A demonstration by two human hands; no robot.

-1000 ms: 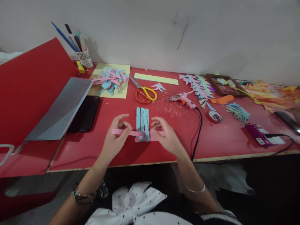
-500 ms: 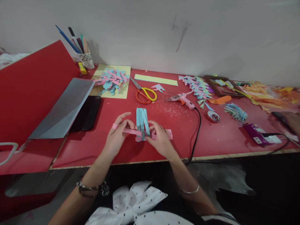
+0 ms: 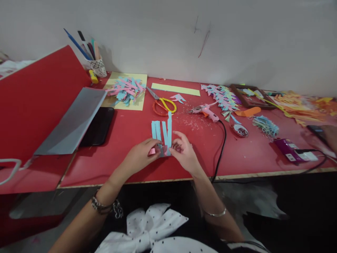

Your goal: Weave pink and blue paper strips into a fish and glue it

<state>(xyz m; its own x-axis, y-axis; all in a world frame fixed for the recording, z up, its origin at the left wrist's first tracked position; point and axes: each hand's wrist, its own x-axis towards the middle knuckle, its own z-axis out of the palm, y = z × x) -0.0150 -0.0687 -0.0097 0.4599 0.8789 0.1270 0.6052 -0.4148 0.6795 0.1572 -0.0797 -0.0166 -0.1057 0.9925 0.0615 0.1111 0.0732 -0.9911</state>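
Note:
Light-blue paper strips [image 3: 157, 129] stand side by side in front of me on the red table, their lower ends interlaced with pink paper [image 3: 152, 151]. My left hand [image 3: 140, 156] is closed at the lower left of this piece, its fingertips pressing on the strips and partly covering the pink paper. On the other side, my right hand [image 3: 185, 154] pinches the low end of one blue paper strip [image 3: 170, 128], which reaches higher than the others. The right hand's index finger is raised and curved. How the strips cross beneath my fingertips is hidden.
Beyond my hands lie scissors [image 3: 164, 105], a pink glue gun [image 3: 205, 111] with a black cord, and a pile of cut strips [image 3: 127, 89]. A black phone [image 3: 98, 126] is at left. Another person's hand [image 3: 331, 135] is at the right edge near a dark device [image 3: 317, 133].
My left hand has moved right and closed down over the strips. One blue strip at the right now extends farther up. The long pink ends seen before are mostly covered or out of sight.

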